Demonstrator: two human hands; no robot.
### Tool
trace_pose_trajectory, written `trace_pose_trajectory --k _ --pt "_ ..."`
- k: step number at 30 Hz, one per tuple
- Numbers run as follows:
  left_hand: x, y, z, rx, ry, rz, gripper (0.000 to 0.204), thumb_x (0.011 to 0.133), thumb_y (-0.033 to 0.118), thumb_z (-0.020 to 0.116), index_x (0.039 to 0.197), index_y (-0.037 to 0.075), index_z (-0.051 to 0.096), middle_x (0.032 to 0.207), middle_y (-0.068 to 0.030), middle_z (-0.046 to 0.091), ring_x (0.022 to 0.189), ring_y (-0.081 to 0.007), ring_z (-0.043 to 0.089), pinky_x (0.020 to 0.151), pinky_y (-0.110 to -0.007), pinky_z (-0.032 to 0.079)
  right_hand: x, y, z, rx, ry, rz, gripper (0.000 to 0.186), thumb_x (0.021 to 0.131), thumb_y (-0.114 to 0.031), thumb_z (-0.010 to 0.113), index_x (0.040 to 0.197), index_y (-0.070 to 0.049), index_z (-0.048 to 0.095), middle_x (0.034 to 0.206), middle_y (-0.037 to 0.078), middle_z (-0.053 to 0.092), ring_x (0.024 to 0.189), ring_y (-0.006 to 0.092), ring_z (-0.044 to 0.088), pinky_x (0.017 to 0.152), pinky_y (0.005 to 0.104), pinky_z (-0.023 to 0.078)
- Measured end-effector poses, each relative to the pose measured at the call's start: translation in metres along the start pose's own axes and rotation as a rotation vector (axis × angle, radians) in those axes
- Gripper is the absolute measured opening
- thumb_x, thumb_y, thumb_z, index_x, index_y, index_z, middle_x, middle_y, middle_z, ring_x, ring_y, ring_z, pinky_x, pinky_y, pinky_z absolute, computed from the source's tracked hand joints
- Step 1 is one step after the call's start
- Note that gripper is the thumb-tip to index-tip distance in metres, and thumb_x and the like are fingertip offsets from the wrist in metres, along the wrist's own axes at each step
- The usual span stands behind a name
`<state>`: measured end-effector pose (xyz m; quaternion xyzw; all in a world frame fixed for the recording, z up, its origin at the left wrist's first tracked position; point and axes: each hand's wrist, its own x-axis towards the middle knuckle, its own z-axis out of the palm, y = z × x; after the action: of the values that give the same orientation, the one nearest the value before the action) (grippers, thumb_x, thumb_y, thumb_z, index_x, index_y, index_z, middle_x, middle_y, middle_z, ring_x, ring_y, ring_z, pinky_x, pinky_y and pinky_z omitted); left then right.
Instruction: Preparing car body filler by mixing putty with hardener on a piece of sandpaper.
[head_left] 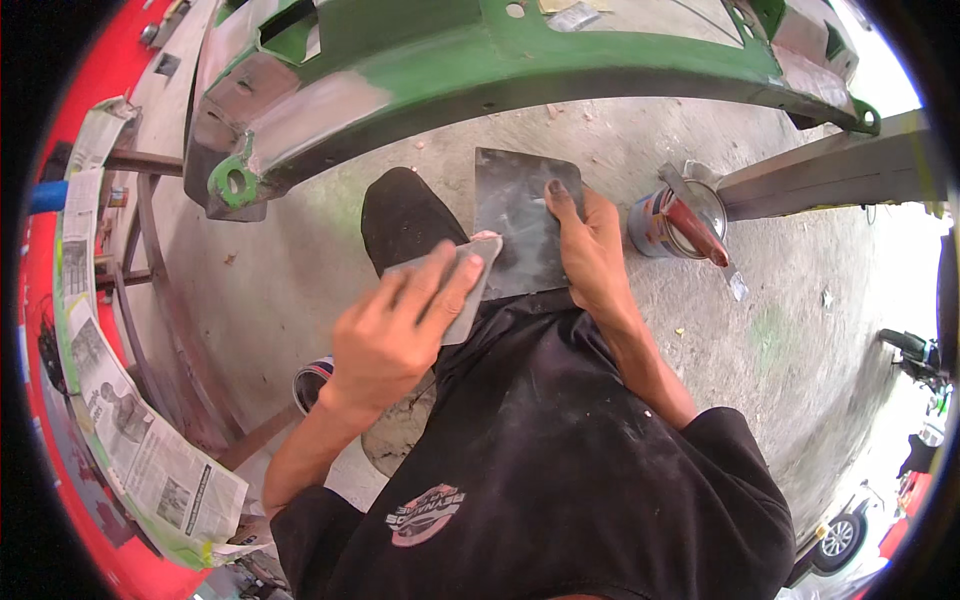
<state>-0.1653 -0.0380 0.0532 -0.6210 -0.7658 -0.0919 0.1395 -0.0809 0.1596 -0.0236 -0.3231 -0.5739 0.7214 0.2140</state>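
Note:
My left hand (378, 340) is closed on a grey flat spreader (466, 312), its fingers lying along the blade. A small lump of pinkish putty (485, 235) sits on the spreader's far corner, over the left edge of a dark flat plate (522, 225). The plate has whitish smears across it. My right hand (596, 252) grips the plate's right side, thumb on top; the other fingers are hidden beneath. Both hands are held above my lap.
Ahead stands a large green metal part (480, 75) with pale pinkish patches. On the floor at right is a metal can (650, 225) with a red-handled scraper (696, 228) across it. A grey beam (830, 170) extends at right; newspaper (150, 440) covers an edge at left.

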Motion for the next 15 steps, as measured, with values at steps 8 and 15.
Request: trace_pose_trajectory --k 8,15 --pt "0.008 -0.001 -0.006 0.024 -0.12 0.039 0.046 0.073 0.013 0.061 0.119 0.012 0.066 0.104 -0.0027 0.066 0.075 -0.0166 0.058 0.061 -0.027 0.052 0.0 0.001 0.004 -0.121 -0.031 -0.084 0.03 0.099 -0.021 0.053 0.086 0.007 0.058 0.072 0.003 0.054 0.072 0.0092 0.043 0.063 0.0313 0.04" --pt "0.02 -0.021 -0.01 -0.298 -0.121 -0.124 0.051 0.07 0.0 0.063 0.119 0.011 0.066 0.096 -0.0042 0.066 0.072 -0.0231 0.062 0.06 -0.033 0.052 -0.003 -0.006 0.011 -0.17 -0.045 -0.135 0.033 0.099 -0.021 0.054 0.086 0.009 0.058 0.067 0.006 0.055 0.069 0.01 0.043 0.062 0.0328 0.04"
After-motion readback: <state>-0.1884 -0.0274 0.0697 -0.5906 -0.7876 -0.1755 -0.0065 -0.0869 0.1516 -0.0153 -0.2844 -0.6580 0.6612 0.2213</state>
